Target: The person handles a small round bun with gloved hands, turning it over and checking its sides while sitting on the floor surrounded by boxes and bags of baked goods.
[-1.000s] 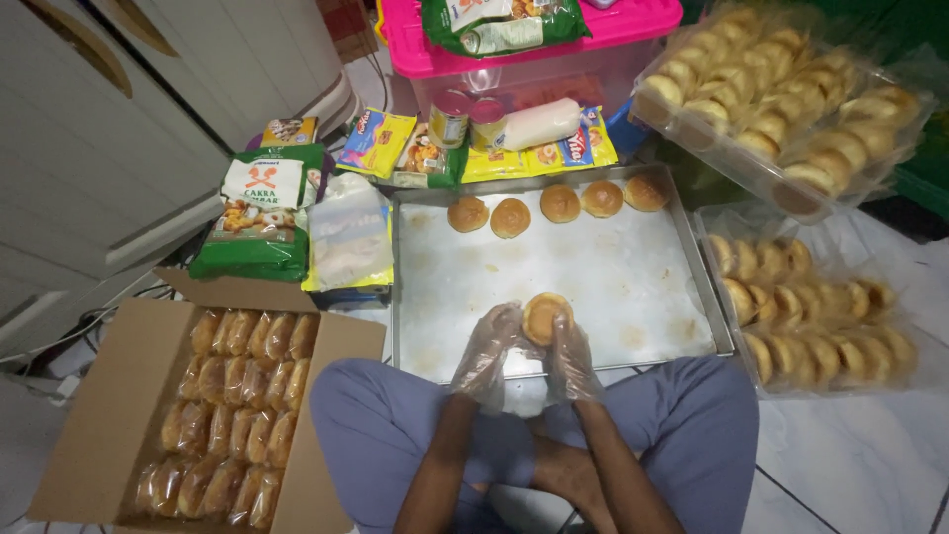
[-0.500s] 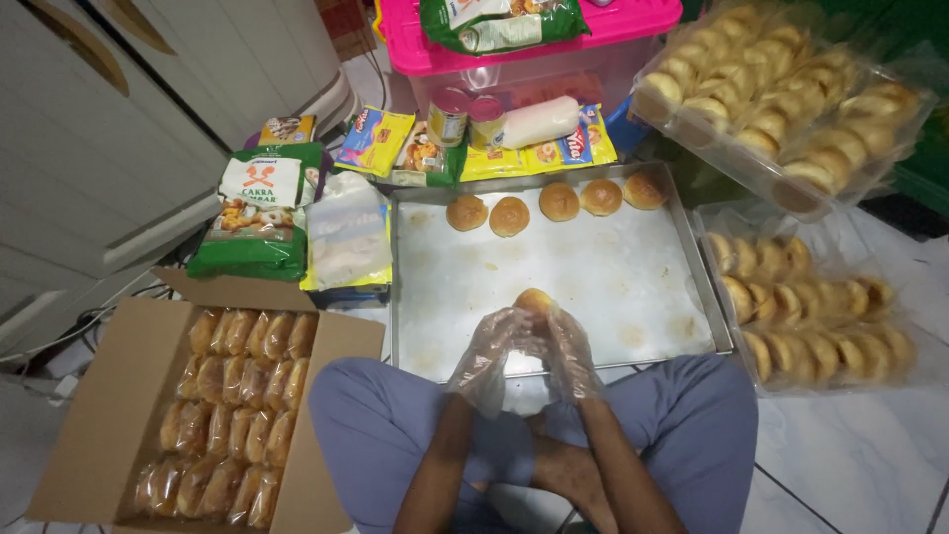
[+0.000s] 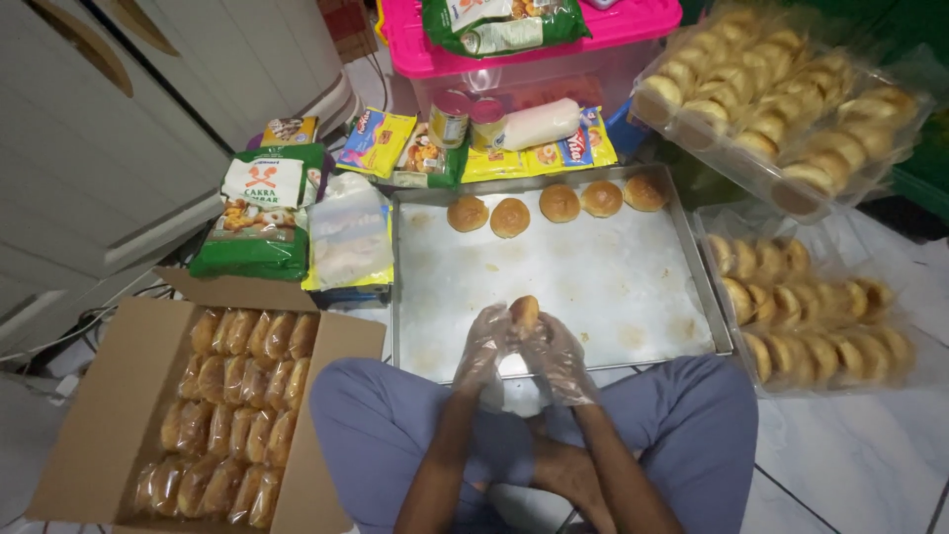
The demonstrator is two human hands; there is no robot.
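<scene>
While both hands wear thin, crinkled clear gloves, the left hand (image 3: 482, 348) and the right hand (image 3: 556, 356) close together around one round, golden-brown bun (image 3: 523, 313), fingers curled on its sides. The bun sits tipped on edge between the fingertips, above the near rim of the tray (image 3: 633, 297).

The tray is a shallow metal rectangle, dull and smeared with pale greasy patches. Five more buns (image 3: 557, 204), smooth-topped and domed, lie in a row along its far edge, well apart from the hands. The person sits cross-legged in blue-grey trousers just behind the tray.

To the left, an open brown cardboard box (image 3: 99, 415) holds glossy wrapped buns packed upright in tight rows. To the right, two clear plastic bags bulge with buns: one (image 3: 820, 307) lies flat on the tiled floor beside the tray, the other (image 3: 791, 89) rests higher, behind it.

Beyond the tray stands a clear tub with a pink lid (image 3: 534, 44), a green packet lying on top. In front of it are two small cans (image 3: 467, 121), a white roll-shaped packet (image 3: 539, 124) and flat yellow sachets (image 3: 376, 140). Left of the tray, a green-and-white bag (image 3: 255, 213) lies next to a soft clear pouch (image 3: 348, 237) on a yellow edge. White cabinet fronts (image 3: 109, 129) fill the upper left.
</scene>
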